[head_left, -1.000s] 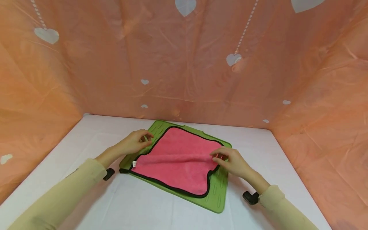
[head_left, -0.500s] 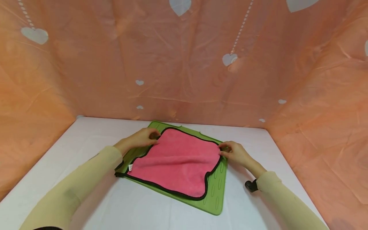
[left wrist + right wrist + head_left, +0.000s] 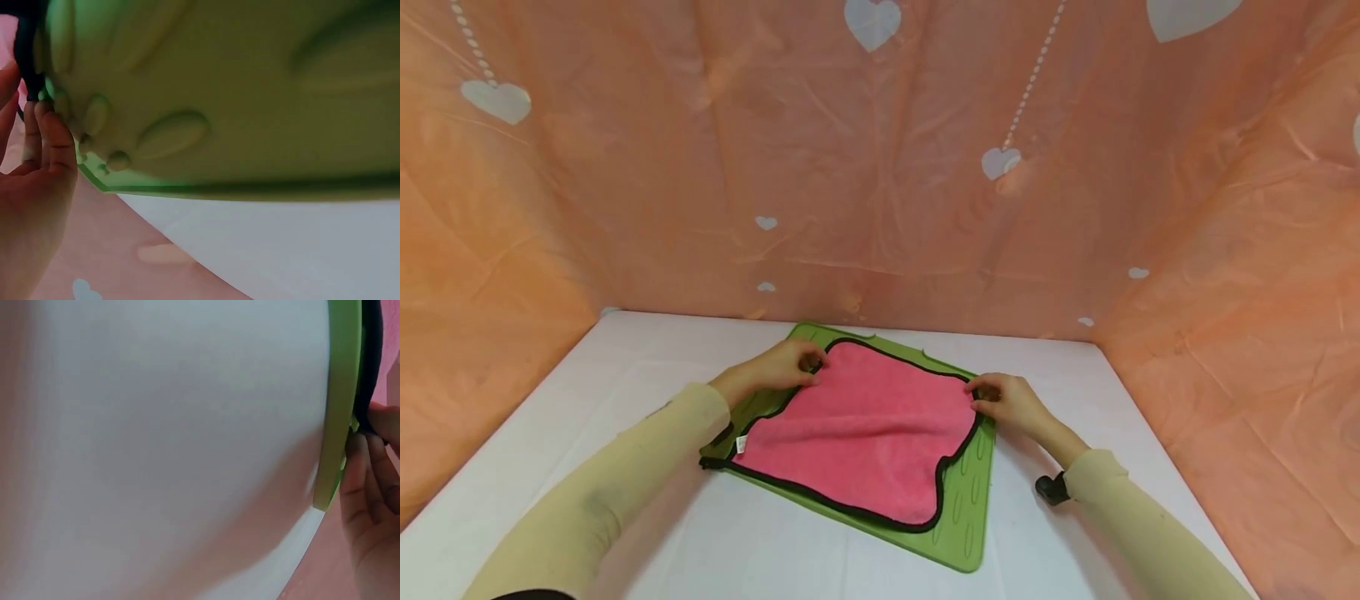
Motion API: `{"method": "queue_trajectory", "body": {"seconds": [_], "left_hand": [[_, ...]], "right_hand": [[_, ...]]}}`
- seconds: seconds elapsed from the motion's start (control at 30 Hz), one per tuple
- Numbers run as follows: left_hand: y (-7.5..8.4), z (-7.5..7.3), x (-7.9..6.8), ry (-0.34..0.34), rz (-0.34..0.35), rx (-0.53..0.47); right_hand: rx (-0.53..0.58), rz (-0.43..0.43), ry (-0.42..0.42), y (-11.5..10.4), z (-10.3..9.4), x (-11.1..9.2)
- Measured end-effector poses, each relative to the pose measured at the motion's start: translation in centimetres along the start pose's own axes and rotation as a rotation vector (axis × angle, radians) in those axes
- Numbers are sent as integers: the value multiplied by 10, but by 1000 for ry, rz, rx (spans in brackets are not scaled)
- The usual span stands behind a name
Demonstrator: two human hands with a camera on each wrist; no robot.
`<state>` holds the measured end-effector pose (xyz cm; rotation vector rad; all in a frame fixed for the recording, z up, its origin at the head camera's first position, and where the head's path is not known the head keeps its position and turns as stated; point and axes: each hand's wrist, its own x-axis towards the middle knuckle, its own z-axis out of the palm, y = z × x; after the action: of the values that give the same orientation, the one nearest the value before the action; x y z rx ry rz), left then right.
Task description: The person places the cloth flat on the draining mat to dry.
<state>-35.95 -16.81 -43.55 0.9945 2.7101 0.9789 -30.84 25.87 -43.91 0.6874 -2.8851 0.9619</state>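
Note:
A pink cloth with a black border and a small white tag lies on a green mat, a soft ridge running across its middle. At the cloth's upper left edge, my left hand pinches the black border between thumb and fingers. My right hand pinches the border near the upper right corner. In the right wrist view the fingertips meet the black edge just beside the mat's rim. The left wrist view shows the left fingers at the dark border, over the mat's raised oval bumps.
The mat sits askew on a white table. Orange sheeting with pale hearts rises behind and on both sides. A black strap piece hangs at the right wrist.
Both hands have closed on the cloth's border: the left moved right onto the left edge, the right moved from the cloth's surface to its upper right edge. The upper right part now lies flatter.

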Motion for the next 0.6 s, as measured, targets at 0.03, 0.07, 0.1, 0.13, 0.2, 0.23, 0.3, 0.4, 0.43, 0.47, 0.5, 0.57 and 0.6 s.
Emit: {"method": "queue_trajectory", "body": {"seconds": [0.03, 0.07, 0.1, 0.13, 0.2, 0.23, 0.3, 0.4, 0.43, 0.47, 0.5, 0.57, 0.6], "left_hand": [[0, 0, 1, -5, 1, -6], [1, -1, 2, -9, -4, -14], [1, -1, 3, -14, -8, -20], [2, -1, 3, -17, -13, -25], [3, -2, 4, -29, -24, -35], [3, -2, 4, -34, -27, -36], [4, -3, 4, -40, -28, -32], [5, -4, 3, -48, -25, -20], [5, -4, 3, -46, -22, -12], [6, -5, 3, -42, -26, -6], [7, -5, 3, -34, -30, 10], [10, -7, 2, -7, -45, 34], [12, -8, 1, 9, -57, 40]], "right_hand": [[3, -3, 10, -1, 0, 1], [5, -7, 19, -1, 0, 2], [6, -16, 26, -2, 0, 3], [8, -19, 32, -3, 1, 3], [7, -23, 40, -4, 1, 4], [6, -21, 41, -4, 2, 4], [5, -16, 44, -5, 2, 4], [15, 5, 51, -6, 2, 2], [20, 7, 55, -6, 1, 2], [26, 10, 59, -6, 1, 1], [31, 17, 64, -6, 0, 0], [37, 14, 80, -6, 0, 0], [36, 7, 89, -6, -1, 0]]}}
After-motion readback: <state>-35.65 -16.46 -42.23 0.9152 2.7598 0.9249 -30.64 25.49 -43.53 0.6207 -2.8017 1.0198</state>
